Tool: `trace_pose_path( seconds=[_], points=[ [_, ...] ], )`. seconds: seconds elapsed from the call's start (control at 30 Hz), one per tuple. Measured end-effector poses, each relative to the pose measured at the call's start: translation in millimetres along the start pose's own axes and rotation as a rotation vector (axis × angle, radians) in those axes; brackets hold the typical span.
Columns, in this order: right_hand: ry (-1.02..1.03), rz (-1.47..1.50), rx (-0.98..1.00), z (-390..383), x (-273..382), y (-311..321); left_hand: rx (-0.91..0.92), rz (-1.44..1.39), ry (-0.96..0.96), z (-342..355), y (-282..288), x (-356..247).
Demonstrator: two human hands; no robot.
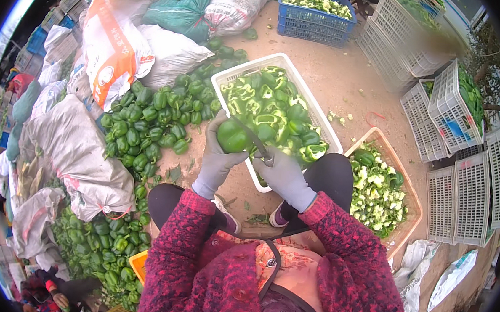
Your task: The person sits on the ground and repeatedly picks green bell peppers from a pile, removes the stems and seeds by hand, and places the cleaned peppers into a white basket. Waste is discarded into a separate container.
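A whole green bell pepper (233, 137) rests in my gloved left hand (216, 160), whose fingers curl round its left side and underside. My right hand (284, 174), gloved in grey too, grips a knife (253, 135) by its handle. The dark blade slants up and left, along the pepper's right side; whether it cuts into the flesh I cannot tell. Just beyond both hands stands a white crate (319, 117) of cut, hollowed green pepper pieces (272, 101). At my right knee, a peach-coloured crate (414, 200) holds pale cores and green scraps (375, 197).
Whole green peppers (146, 120) are heaped on the ground to my left, beside several sacks (78, 147). A blue crate (309, 27) of pepper scraps stands far ahead. Several pale crates (460, 198) are stacked at the right. An orange crate corner (138, 265) shows by my left elbow.
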State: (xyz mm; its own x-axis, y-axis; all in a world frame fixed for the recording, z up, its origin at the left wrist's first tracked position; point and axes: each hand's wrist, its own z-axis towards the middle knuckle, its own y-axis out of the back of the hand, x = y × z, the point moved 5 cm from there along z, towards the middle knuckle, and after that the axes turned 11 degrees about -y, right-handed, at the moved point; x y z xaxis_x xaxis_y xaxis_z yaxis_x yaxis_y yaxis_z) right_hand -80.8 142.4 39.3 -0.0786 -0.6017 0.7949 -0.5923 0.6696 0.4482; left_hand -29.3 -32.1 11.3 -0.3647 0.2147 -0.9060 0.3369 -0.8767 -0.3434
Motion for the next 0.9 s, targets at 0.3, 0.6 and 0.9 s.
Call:
trace_pose_path(
  seconds=[0.3,0.6,0.9],
  points=[
    [-0.060,-0.259,-0.080,13,-42,24,0.041,-0.049,-0.029,-7,-30,45],
    [-0.077,-0.292,-0.080,40,-45,14,0.049,0.364,-0.232,10,-20,42],
    [-0.039,-0.180,-0.172,32,-30,8,-0.117,0.437,-0.266,18,-25,46]
  ],
)
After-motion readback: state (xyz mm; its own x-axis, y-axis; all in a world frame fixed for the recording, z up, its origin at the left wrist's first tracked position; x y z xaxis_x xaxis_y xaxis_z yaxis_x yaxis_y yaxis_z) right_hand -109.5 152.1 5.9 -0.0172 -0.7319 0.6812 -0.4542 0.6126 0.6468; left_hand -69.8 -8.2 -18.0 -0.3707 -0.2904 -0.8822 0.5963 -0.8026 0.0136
